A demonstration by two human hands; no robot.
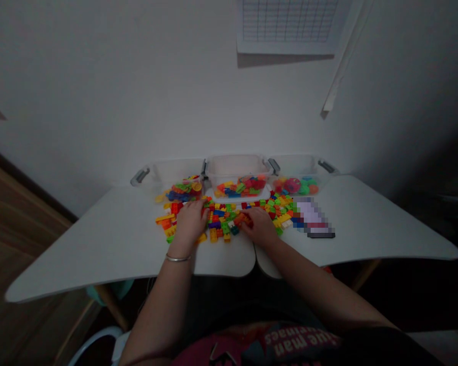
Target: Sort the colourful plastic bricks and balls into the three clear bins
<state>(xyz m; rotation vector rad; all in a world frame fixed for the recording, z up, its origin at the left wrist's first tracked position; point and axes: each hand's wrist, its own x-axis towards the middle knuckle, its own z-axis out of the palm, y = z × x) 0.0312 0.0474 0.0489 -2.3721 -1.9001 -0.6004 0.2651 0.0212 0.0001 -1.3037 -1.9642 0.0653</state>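
A loose spread of colourful plastic building bricks (221,214) covers the middle of the white table. My left hand (191,221), with a silver bangle at the wrist, lies over the left part of the spread. Its thumb is apart from the fingers, and I see nothing held; the fingertips are partly hidden among the bricks. To the right, my right hand (260,226) is closed at the fingertips on an orange brick (241,220). A dark green and white brick (233,229) lies just beside those fingers, near several yellow and green ones.
Three clear bins stand along the wall: left (160,175), middle (236,165) and right (293,165), all with colourful pieces inside. A phone-like device (313,213), pixelated, lies right of the bricks. The white table (110,239) has a seam at its front edge.
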